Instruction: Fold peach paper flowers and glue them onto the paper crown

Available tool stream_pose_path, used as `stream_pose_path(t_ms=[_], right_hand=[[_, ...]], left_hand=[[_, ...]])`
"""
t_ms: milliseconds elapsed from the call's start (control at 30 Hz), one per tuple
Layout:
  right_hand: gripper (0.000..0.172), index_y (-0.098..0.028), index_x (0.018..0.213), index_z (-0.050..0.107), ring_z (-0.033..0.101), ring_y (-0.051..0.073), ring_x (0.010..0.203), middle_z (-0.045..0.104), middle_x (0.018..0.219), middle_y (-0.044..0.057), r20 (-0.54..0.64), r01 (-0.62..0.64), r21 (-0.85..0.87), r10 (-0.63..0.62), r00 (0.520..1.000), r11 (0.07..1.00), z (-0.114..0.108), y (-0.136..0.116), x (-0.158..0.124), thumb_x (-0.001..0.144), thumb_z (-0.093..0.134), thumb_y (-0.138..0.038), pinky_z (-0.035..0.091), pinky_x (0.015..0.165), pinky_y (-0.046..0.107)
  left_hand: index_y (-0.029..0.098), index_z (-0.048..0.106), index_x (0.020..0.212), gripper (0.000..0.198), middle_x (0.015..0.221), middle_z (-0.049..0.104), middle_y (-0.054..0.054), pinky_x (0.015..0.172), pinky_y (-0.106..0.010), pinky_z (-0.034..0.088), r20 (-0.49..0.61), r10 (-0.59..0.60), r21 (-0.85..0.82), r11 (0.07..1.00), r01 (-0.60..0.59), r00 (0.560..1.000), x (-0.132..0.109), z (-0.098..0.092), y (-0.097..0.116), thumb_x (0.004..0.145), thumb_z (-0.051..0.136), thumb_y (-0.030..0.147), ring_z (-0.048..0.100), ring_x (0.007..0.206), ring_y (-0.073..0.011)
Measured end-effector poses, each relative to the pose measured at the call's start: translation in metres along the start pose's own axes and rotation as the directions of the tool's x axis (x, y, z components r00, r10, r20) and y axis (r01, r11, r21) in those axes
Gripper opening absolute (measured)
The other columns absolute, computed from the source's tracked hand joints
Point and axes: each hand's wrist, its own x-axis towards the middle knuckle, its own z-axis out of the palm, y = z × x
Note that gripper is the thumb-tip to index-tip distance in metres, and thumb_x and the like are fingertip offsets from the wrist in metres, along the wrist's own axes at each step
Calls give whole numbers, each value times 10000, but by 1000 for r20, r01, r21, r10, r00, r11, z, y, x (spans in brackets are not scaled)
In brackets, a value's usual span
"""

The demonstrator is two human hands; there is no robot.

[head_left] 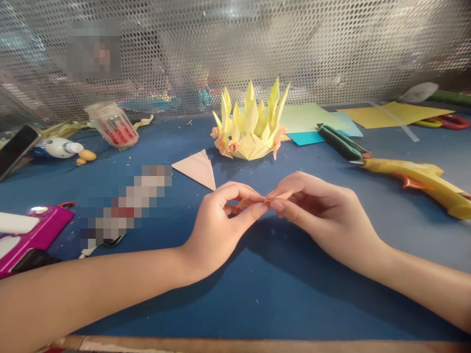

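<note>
Both of my hands meet above the middle of the blue table, pinching one small piece of peach paper (pixel 282 195). My left hand (pixel 221 220) grips its left part between thumb and fingers. My right hand (pixel 320 211) pinches it from the right, thumb tip close to the left one. Fingers hide much of the paper, so its exact folded shape cannot be made out. Just beyond my left hand lies a pale pink paper triangle (pixel 198 169). Behind my hands stands a yellow folded-paper crown (pixel 252 132) with pointed tips and peach paper flowers (pixel 232 146) around its base.
A yellow glue gun (pixel 412 174) and a dark green cutter (pixel 340 140) lie right, before coloured paper sheets (pixel 390 114) and scissors (pixel 454 121). Left are a tilted jar (pixel 114 125), a phone (pixel 16 147) and a magenta tool (pixel 44 233). Perforated metal mesh (pixel 176 54) closes the back.
</note>
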Motion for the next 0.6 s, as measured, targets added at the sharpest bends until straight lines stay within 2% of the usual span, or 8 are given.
stream_pose_path(t_ms=[100, 200, 300, 400, 600], right_hand=[[17, -270, 854, 753, 613, 122, 737, 653, 843, 5, -17, 69, -58, -71, 997, 996, 0, 1, -1, 857, 749, -286, 532, 640, 239], [22, -280, 841, 768, 608, 117, 718, 644, 844, 7, -19, 61, -79, -63, 998, 995, 0, 1, 0, 853, 756, -294, 526, 607, 228], [101, -266, 807, 780, 600, 103, 658, 648, 852, 12, 2, -17, -44, 17, 1000, 999, 0, -1, 1, 839, 771, -361, 514, 564, 214], [178, -241, 775, 777, 612, 108, 659, 663, 872, 17, 42, -127, 45, 125, 991, 991, 0, -2, 2, 804, 797, -415, 531, 606, 224], [265, -210, 785, 765, 589, 129, 695, 692, 865, 25, 191, -350, 187, 316, 929, 918, -3, 3, 5, 778, 807, -472, 515, 669, 247]], left_hand=[[224, 722, 805, 61, 903, 683, 25, 733, -201, 528, 4, 9, 7, 1000, -9, 1000, -1, 0, 1, 859, 741, 201, 651, 887, -113], [217, 718, 798, 61, 917, 678, 19, 726, -194, 534, -3, -6, 17, 1000, 6, 1000, -1, 0, 2, 849, 741, 191, 649, 892, -113], [207, 718, 788, 59, 924, 675, 8, 705, -195, 544, -21, -29, 26, 999, 30, 999, -1, 0, 2, 841, 743, 198, 651, 885, -120], [195, 722, 782, 57, 931, 667, -6, 682, -200, 556, -21, -33, 32, 999, 33, 999, 0, -1, 1, 835, 744, 194, 652, 865, -126], [183, 735, 759, 62, 948, 664, -33, 681, -229, 575, -9, -30, 44, 999, 30, 1000, 0, -1, 0, 817, 752, 188, 667, 855, -145]])
